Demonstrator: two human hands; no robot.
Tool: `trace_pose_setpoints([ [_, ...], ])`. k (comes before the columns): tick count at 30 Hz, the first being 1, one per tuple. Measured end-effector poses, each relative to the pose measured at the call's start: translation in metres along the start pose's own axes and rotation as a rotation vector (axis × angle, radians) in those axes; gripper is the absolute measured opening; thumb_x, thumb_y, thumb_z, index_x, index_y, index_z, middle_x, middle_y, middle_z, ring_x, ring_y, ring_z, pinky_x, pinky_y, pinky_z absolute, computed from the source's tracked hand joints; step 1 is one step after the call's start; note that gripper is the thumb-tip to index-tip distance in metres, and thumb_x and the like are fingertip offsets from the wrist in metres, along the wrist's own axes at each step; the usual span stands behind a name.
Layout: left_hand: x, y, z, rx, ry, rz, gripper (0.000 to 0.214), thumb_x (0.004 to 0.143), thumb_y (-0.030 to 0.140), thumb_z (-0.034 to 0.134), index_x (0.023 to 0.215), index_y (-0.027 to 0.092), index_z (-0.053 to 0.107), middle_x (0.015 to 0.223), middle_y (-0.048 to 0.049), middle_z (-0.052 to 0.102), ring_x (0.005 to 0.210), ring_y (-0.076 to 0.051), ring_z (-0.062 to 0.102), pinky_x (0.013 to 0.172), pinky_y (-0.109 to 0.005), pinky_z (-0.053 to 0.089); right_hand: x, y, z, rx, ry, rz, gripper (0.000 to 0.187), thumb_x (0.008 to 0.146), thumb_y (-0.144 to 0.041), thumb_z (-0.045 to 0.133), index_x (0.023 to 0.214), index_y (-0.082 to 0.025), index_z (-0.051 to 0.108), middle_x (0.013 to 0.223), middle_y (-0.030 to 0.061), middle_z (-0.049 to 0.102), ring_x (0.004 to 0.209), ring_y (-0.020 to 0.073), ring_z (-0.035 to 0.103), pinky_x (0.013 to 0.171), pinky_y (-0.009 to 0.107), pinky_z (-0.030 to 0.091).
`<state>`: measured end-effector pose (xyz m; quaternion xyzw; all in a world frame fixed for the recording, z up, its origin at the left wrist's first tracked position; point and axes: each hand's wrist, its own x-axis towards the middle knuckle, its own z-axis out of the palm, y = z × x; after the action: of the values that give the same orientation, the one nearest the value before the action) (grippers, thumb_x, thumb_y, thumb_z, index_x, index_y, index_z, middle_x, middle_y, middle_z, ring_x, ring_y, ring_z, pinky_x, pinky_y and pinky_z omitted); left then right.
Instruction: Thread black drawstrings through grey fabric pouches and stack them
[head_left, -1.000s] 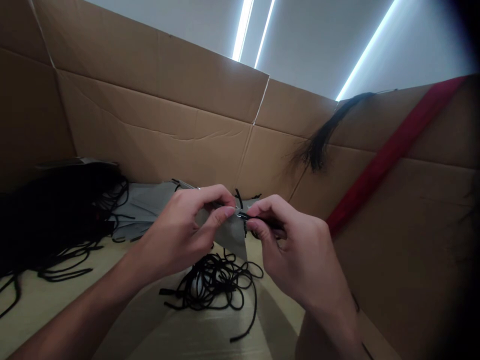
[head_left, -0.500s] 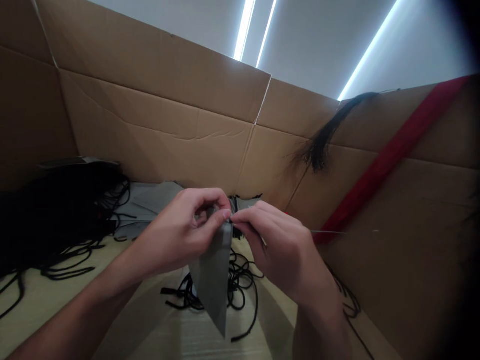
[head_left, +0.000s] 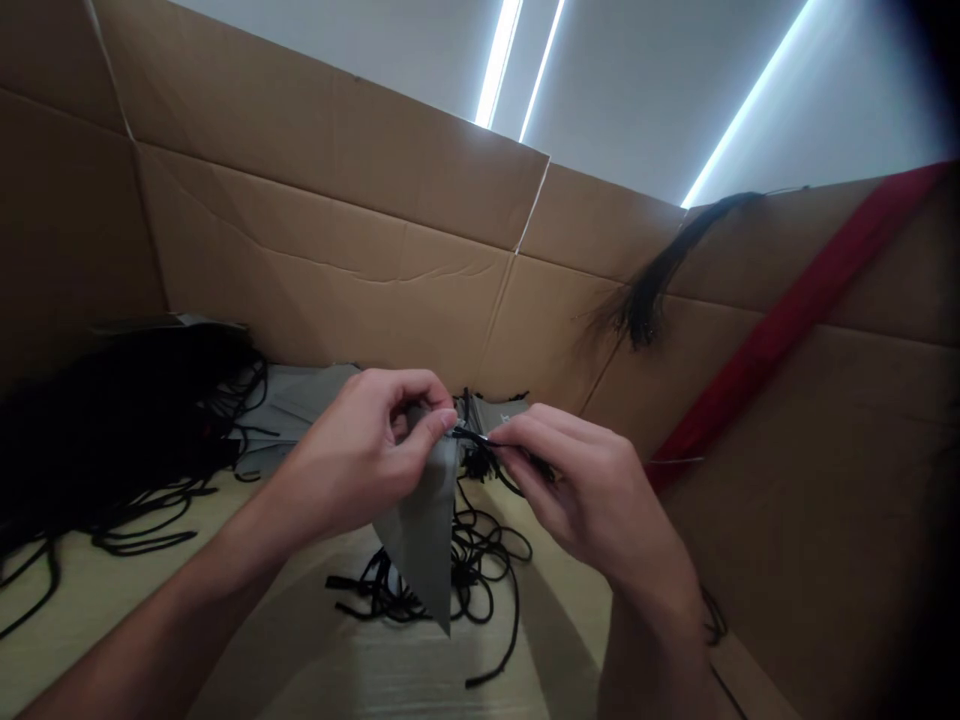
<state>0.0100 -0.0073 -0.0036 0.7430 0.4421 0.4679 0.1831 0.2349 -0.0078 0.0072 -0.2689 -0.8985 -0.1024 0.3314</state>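
Note:
My left hand (head_left: 367, 430) pinches the top edge of a grey sheet (head_left: 421, 530) between thumb and fingertips. The sheet hangs down from it with a pointed lower corner. A short black cord (head_left: 474, 437) stretches from that edge to my right hand (head_left: 589, 480), whose thumb and fingers are closed on it. Past the right hand sticks out a thin metal wire (head_left: 679, 461); its middle is hidden by the hand. Loose black cords (head_left: 480, 545) lie coiled on the table behind and below the sheet.
A large heap of black cords (head_left: 112, 430) covers the left side, beside stacked grey sheets (head_left: 292, 405). Cardboard walls (head_left: 337, 220) stand around the table (head_left: 315, 640). On the right wall hang a black bundle of strands (head_left: 649, 290) and a red strip (head_left: 780, 340).
My right hand has moved slightly right, away from the left, and a length of black cord now shows between them. My left hand still holds the grey sheet.

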Motion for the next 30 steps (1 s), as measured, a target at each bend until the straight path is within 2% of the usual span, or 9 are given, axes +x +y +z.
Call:
trace_pose_setpoints([
  [5, 0.0, 0.001, 0.006, 0.021, 0.026, 0.052, 0.018, 0.092, 0.023, 0.062, 0.077, 0.018, 0.071, 0.066, 0.0019, 0.062, 0.063, -0.013, 0.05, 0.057, -0.026, 0.035, 0.004, -0.004, 0.013, -0.018, -0.023, 0.0, 0.02, 0.108, -0.013, 0.055, 0.094, -0.018, 0.069, 0.084, 0.0026, 0.067, 0.078, 0.0165, 0.06, 0.071, 0.028, 0.047],
  [9, 0.002, 0.0, 0.001, 0.026, 0.071, 0.049, 0.019, 0.092, 0.024, 0.065, 0.075, 0.019, 0.073, 0.061, 0.0033, 0.059, 0.055, -0.012, 0.042, 0.051, -0.025, 0.03, 0.004, -0.002, 0.01, 0.067, -0.062, 0.142, 0.01, 0.106, -0.019, 0.061, 0.111, -0.02, 0.07, 0.102, 0.0044, 0.077, 0.088, 0.0179, 0.07, 0.079, 0.029, 0.053],
  [11, 0.003, -0.002, -0.003, 0.032, 0.104, 0.048, 0.019, 0.092, 0.024, 0.067, 0.075, 0.019, 0.074, 0.06, 0.0036, 0.058, 0.052, -0.011, 0.039, 0.049, -0.025, 0.028, 0.0, 0.004, 0.001, 0.058, -0.085, 0.233, 0.012, 0.104, -0.024, 0.067, 0.115, -0.021, 0.07, 0.102, 0.0042, 0.079, 0.085, 0.0184, 0.072, 0.074, 0.029, 0.053],
  [13, 0.004, -0.005, -0.007, 0.047, 0.136, 0.042, 0.019, 0.091, 0.024, 0.068, 0.075, 0.019, 0.075, 0.058, 0.0036, 0.058, 0.05, -0.011, 0.037, 0.048, -0.025, 0.027, -0.005, 0.012, -0.01, 0.014, -0.092, 0.29, 0.008, 0.104, -0.025, 0.065, 0.103, -0.022, 0.073, 0.088, 0.0022, 0.078, 0.072, 0.0176, 0.07, 0.065, 0.028, 0.049],
  [16, 0.004, -0.009, -0.004, 0.056, 0.18, 0.029, 0.019, 0.091, 0.026, 0.069, 0.076, 0.019, 0.076, 0.058, 0.003, 0.058, 0.051, -0.011, 0.04, 0.048, -0.025, 0.028, -0.01, 0.02, -0.016, -0.068, -0.039, 0.278, 0.024, 0.101, -0.016, 0.061, 0.081, -0.022, 0.072, 0.069, -0.0004, 0.074, 0.059, 0.0162, 0.065, 0.058, 0.028, 0.043],
  [19, 0.003, -0.01, 0.01, 0.031, 0.218, 0.021, 0.019, 0.093, 0.025, 0.068, 0.077, 0.019, 0.076, 0.059, 0.003, 0.059, 0.052, -0.012, 0.043, 0.05, -0.025, 0.03, -0.006, 0.015, -0.006, -0.122, 0.011, 0.226, 0.024, 0.095, -0.006, 0.062, 0.082, -0.022, 0.074, 0.074, 0.0003, 0.077, 0.064, 0.0167, 0.068, 0.062, 0.028, 0.043],
  [23, 0.003, -0.006, 0.029, 0.07, 0.2, 0.105, 0.019, 0.093, 0.016, 0.065, 0.076, 0.018, 0.075, 0.06, 0.004, 0.062, 0.052, -0.01, 0.041, 0.054, -0.026, 0.032, 0.003, 0.002, 0.011, -0.077, -0.027, 0.204, 0.022, 0.101, -0.013, 0.063, 0.083, -0.021, 0.074, 0.078, 0.0024, 0.076, 0.068, 0.0178, 0.067, 0.064, 0.029, 0.043],
  [26, 0.005, -0.006, 0.03, 0.111, 0.207, 0.101, 0.018, 0.092, 0.014, 0.067, 0.076, 0.018, 0.075, 0.059, 0.004, 0.064, 0.051, -0.01, 0.042, 0.056, -0.026, 0.033, 0.001, 0.005, 0.006, -0.034, -0.107, 0.261, 0.018, 0.103, -0.017, 0.063, 0.09, -0.021, 0.075, 0.085, 0.0028, 0.078, 0.075, 0.0192, 0.07, 0.067, 0.029, 0.045],
  [30, 0.007, -0.007, 0.027, 0.102, 0.222, 0.072, 0.018, 0.093, 0.014, 0.068, 0.076, 0.018, 0.075, 0.062, 0.0023, 0.068, 0.053, -0.012, 0.048, 0.057, -0.026, 0.035, -0.005, 0.017, -0.005, -0.091, -0.094, 0.301, 0.027, 0.099, -0.008, 0.058, 0.078, -0.02, 0.07, 0.071, 0.001, 0.071, 0.065, 0.0174, 0.064, 0.063, 0.029, 0.042],
])
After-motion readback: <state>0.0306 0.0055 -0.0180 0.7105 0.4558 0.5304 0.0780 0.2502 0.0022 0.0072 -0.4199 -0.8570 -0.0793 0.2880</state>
